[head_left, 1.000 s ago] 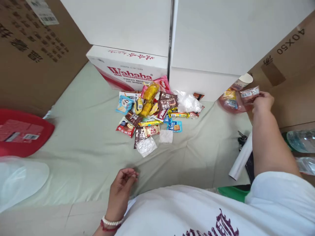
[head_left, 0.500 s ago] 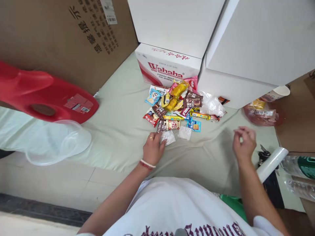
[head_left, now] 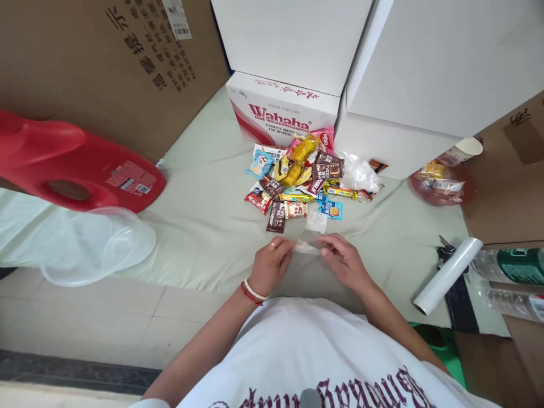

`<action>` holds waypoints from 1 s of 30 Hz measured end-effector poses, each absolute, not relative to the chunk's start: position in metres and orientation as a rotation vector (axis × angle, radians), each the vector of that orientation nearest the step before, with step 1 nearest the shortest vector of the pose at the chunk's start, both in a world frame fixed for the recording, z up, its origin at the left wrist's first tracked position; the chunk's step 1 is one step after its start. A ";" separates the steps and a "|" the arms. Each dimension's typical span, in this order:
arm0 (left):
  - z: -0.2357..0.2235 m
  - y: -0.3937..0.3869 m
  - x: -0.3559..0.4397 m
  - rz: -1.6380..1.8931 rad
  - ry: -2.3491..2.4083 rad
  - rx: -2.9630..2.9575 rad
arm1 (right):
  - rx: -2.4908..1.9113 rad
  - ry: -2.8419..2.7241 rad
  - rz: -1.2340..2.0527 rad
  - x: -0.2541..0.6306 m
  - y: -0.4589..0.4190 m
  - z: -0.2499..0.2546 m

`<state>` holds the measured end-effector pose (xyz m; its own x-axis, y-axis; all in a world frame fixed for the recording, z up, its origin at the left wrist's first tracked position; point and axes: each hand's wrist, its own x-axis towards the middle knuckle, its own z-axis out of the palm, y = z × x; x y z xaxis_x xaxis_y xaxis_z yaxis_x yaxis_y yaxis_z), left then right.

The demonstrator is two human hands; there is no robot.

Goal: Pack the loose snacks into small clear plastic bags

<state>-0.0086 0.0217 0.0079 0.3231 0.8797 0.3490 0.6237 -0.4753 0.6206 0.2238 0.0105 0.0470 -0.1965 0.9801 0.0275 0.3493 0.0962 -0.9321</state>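
Fingers of our left hand (head_left: 268, 265) and right hand (head_left: 346, 265) now pinch clear wrapper (head_left: 306, 247) between them, lifted off near edge of snack pile (head_left: 293, 178)

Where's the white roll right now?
Head view, right side: the white roll lies at a slant next to the keys, left of the green-labelled bottle.

Diffuse, moderately bright light is covering the cloth (head_left: 204, 226). Soft shading is forming near the fingers (head_left: 285, 249) and along the folds. The roll (head_left: 448, 276) and bottles (head_left: 521, 265) are showing pale highlights. The film (head_left: 306, 247) is appearing indistinct. Wide-angle distortion is stretching the jug (head_left: 114, 175) toward the left edge. Small print on the wrappers (head_left: 296, 210) is rendering slightly soft.
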 end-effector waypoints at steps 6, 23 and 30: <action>0.013 0.015 -0.004 1.190 1.388 1.969 | -1.318 -1.598 1.279 0.195 0.028 0.039; 0.008 0.015 0.011 0.994 0.966 0.466 | -1.082 -0.252 1.610 0.216 0.008 0.012; 0.009 0.011 0.009 1.104 0.940 0.552 | -1.402 -0.902 1.228 0.227 -0.005 0.006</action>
<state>0.0086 0.0105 0.0089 0.1429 0.9228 -0.3578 -0.5001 0.3793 0.7785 0.2275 -0.0053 0.0056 0.1989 0.9569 -0.2116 -0.0838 -0.1985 -0.9765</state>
